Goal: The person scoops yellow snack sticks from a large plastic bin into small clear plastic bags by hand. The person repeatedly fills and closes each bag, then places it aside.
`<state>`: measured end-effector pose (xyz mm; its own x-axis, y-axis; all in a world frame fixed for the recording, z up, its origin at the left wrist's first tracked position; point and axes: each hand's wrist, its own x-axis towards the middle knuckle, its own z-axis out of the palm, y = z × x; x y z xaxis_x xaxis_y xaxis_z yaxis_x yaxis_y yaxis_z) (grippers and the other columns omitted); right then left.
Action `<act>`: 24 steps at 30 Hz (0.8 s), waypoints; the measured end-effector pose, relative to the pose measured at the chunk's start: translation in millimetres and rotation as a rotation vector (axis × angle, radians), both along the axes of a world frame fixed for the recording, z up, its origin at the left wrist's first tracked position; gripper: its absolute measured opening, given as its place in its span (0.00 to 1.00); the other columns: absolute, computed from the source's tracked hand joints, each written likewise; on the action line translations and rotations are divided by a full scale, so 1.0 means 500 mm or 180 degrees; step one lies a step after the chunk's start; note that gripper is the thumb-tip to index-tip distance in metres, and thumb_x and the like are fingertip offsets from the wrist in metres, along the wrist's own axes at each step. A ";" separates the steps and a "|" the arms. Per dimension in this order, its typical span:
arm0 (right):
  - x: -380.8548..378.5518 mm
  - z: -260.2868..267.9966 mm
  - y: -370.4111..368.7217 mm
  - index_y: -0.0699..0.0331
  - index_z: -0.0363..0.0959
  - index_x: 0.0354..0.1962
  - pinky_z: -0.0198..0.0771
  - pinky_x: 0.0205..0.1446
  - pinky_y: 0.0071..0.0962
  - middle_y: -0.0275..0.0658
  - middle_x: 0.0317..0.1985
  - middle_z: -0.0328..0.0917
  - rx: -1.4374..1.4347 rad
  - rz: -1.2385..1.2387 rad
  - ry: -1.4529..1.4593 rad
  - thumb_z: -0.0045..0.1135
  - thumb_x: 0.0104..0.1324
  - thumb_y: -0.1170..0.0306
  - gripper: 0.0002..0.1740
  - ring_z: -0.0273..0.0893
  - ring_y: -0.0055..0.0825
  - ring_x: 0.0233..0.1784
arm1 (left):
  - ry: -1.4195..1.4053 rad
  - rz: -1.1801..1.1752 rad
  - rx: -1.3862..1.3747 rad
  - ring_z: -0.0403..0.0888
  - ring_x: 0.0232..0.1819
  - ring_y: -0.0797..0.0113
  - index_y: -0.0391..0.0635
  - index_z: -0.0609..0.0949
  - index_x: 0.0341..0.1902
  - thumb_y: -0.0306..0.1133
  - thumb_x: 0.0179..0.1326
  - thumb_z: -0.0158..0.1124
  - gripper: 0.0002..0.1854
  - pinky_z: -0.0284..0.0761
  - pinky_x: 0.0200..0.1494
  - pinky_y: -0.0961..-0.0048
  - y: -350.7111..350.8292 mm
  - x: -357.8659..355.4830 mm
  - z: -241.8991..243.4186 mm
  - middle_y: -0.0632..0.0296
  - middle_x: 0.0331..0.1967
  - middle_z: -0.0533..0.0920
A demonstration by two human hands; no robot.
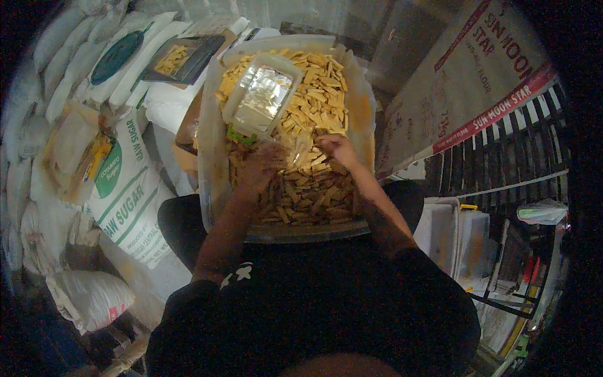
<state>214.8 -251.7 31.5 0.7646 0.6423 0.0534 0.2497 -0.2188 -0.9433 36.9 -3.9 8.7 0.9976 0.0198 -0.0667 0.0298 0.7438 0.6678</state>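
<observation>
A large translucent plastic tub (pixel 210 188) stands between the person's knees, filled with short, flat yellow-brown snack sticks (pixel 320 99). Over its middle, a small clear plastic bag (pixel 299 150) lies between my two hands. My right hand (pixel 335 145) has its fingers drawn together at the bag's right side; the bag's edge seems to be between them, though this is blurred. My left hand (pixel 269 158) is at the bag's left side, dim and blurred, so its grip cannot be made out. Behind it, a smaller rectangular plastic container (pixel 256 94) with a shiny silvery inside rests on the sticks.
Left of the tub are a cardboard box (pixel 186 151), a dark tray (pixel 195 59) with more sticks in a bag, and a printed raw sugar sack (pixel 129 202). Flour sacking (pixel 424 103) rises at the right, with plastic bins (pixel 440 231) below it.
</observation>
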 end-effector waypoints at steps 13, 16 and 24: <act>-0.011 -0.101 -0.056 0.61 0.80 0.43 0.83 0.50 0.43 0.48 0.36 0.84 -0.2463 -0.0509 -0.1518 0.60 0.66 0.56 0.17 0.84 0.48 0.43 | 0.0136 0.0744 0.5901 0.73 0.71 0.48 0.53 0.77 0.69 0.36 0.63 0.67 0.29 0.74 0.69 0.57 0.022 -0.056 -0.034 0.52 0.72 0.73; -0.012 -0.070 -0.064 0.62 0.80 0.43 0.83 0.48 0.46 0.48 0.38 0.84 -0.2064 -0.0339 -0.1567 0.58 0.67 0.58 0.16 0.85 0.48 0.42 | -0.0497 0.1371 0.5689 0.71 0.72 0.49 0.50 0.78 0.68 0.36 0.64 0.66 0.27 0.70 0.72 0.56 0.002 -0.037 -0.024 0.53 0.71 0.73; -0.048 0.024 -0.041 0.62 0.78 0.51 0.81 0.49 0.50 0.51 0.45 0.85 -0.2031 -0.0405 -0.1302 0.54 0.73 0.60 0.17 0.84 0.53 0.46 | 0.0067 0.0559 0.1196 0.72 0.70 0.63 0.40 0.75 0.68 0.30 0.72 0.58 0.22 0.68 0.74 0.63 -0.033 0.001 0.018 0.56 0.66 0.77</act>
